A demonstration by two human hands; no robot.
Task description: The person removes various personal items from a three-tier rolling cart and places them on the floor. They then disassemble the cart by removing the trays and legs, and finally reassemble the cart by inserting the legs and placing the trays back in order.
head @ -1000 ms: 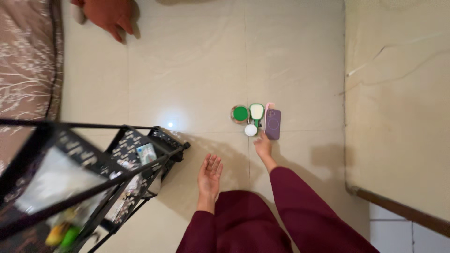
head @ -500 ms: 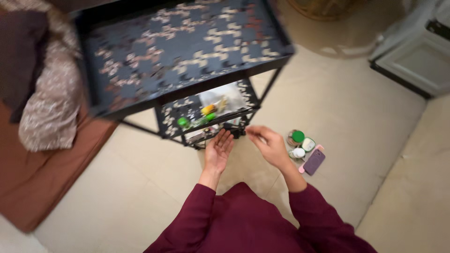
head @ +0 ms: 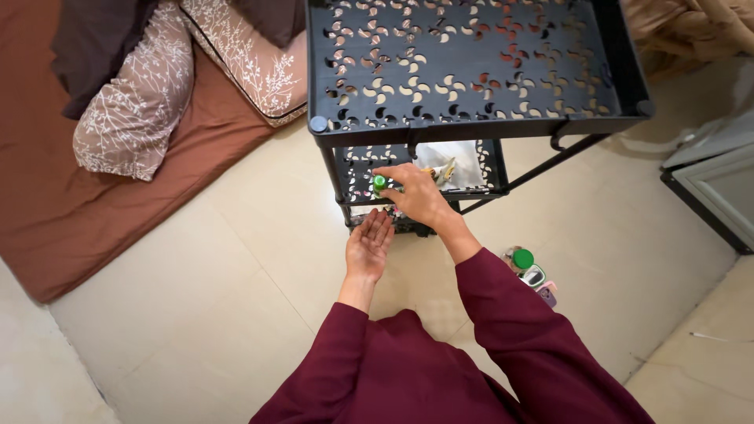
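Pale floor tiles lay under the black rack [head: 471,74]; on its lower shelf the small green-capped bottle [head: 379,184] looked light, rigid, probably slick, best pinched at the cap; right hand [head: 416,195] fingers closing there, left hand [head: 369,245] open, empty.

White plastic packet [head: 449,163] on the rack's middle shelf [head: 487,187]

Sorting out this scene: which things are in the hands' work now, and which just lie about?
In hand:
right hand reaching to the green-capped bottle
left hand, palm up
black shelf cart

Lying about:
floor items beside the cart
patterned pillows
brown mattress
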